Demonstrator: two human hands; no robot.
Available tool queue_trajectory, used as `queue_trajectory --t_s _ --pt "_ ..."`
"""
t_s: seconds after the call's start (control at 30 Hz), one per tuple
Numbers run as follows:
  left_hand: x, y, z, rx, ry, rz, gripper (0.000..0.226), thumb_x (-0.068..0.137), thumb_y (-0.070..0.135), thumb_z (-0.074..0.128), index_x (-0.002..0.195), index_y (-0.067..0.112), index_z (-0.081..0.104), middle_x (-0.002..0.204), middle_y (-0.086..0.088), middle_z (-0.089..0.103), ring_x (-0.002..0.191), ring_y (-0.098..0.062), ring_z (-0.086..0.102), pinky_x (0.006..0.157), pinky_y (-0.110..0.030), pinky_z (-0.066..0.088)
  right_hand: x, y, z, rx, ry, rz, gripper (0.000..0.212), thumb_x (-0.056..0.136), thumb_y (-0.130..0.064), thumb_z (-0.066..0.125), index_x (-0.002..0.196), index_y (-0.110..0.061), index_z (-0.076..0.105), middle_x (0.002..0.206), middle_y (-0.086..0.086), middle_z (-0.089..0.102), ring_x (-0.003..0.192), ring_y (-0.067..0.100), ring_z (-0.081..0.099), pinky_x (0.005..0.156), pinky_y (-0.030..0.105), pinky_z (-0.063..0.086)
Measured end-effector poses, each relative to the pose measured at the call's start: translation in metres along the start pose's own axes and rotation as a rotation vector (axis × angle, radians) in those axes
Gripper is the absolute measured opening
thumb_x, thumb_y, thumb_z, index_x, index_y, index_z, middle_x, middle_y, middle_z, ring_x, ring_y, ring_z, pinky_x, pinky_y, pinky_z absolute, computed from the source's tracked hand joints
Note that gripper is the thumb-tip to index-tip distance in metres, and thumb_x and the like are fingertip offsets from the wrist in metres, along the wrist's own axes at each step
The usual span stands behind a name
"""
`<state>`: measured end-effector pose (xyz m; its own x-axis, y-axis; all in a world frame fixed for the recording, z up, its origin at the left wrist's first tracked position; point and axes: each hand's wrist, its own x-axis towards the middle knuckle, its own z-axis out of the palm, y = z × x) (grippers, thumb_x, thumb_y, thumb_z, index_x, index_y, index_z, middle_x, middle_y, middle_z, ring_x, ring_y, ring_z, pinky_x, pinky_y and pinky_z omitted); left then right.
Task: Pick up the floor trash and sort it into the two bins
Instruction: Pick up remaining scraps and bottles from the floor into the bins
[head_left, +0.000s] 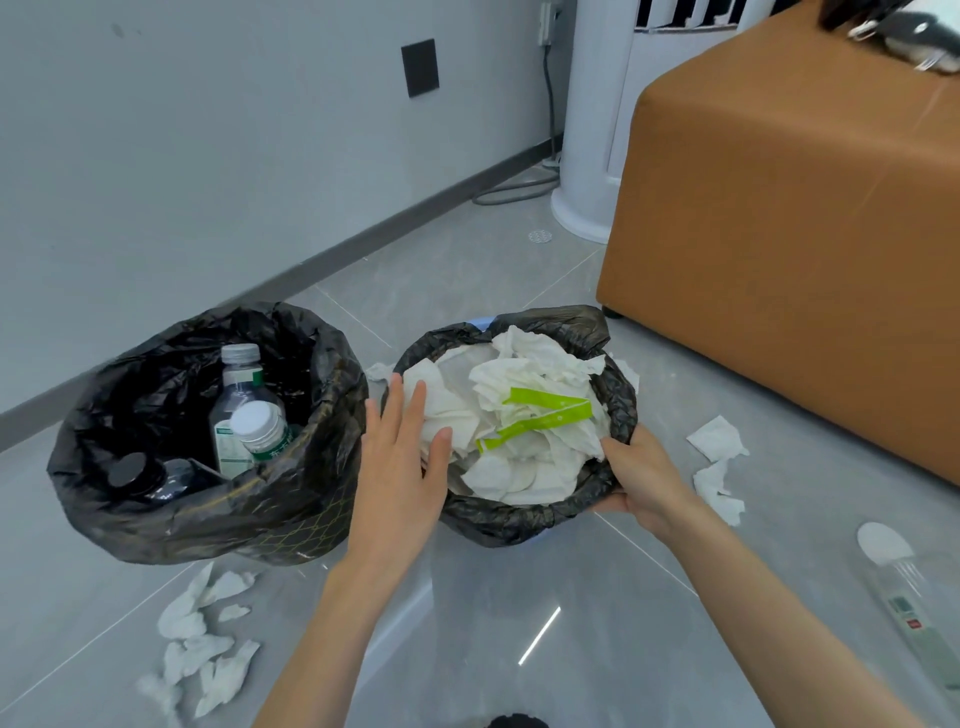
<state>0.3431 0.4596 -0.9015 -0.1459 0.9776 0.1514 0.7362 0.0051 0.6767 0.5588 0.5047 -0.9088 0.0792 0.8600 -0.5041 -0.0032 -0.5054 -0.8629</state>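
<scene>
Two bins lined with black bags stand on the grey floor. The left bin (291, 499) holds plastic bottles (244, 410). The right bin (621, 400) is full of crumpled white tissues (524, 478) and a green strip (545, 415). My left hand (400, 467) hovers flat with fingers apart over the right bin's left rim, holding nothing. My right hand (641, 475) grips that bin's near right rim. Torn tissues lie on the floor at the lower left (202, 644) and to the right (719, 467). A clear plastic bottle (914, 613) lies at the far right.
A brown leather ottoman (789, 234) stands close behind the right bin. A white cylindrical appliance (592, 130) with a cable stands by the grey wall at the back. A small tissue scrap (379, 371) lies between the two bins.
</scene>
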Motion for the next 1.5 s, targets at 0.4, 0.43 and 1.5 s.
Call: queue_trajectory --t_s 0.4,0.43,1.5 --pt "0.011 0.088 0.029 -0.148 -0.214 0.184 0.050 0.099 0.036 0.038 0.146 0.034 0.023 0.154 0.021 0.003 0.146 -0.010 -0.003 0.111 -0.021 0.008 -0.029 -0.019 -0.095 0.210 0.242 -0.035 0.023 0.094 -0.014 0.056 0.116 -0.020 0.058 0.107 0.007 0.066 0.081 0.020 0.065 0.044 0.030 0.056" --pt "0.010 0.098 0.036 -0.150 -0.239 0.196 0.050 0.099 0.035 0.038 0.146 0.034 0.023 0.156 0.019 0.004 0.146 -0.009 -0.003 0.110 -0.021 0.010 -0.036 -0.018 -0.108 0.222 0.270 -0.036 0.023 0.093 -0.014 0.056 0.115 -0.020 0.058 0.106 0.007 0.066 0.079 0.019 0.065 0.044 0.030 0.056" --pt "0.008 0.217 0.127 -0.087 -0.631 0.318 0.052 0.101 0.027 0.036 0.150 0.019 0.021 0.159 0.002 0.005 0.145 -0.008 0.007 0.111 -0.022 0.013 -0.080 0.044 -0.266 0.794 0.831 0.056 0.049 0.093 -0.025 0.059 0.134 -0.006 0.041 0.136 0.011 0.046 0.105 0.034 0.056 0.075 0.043 0.055"
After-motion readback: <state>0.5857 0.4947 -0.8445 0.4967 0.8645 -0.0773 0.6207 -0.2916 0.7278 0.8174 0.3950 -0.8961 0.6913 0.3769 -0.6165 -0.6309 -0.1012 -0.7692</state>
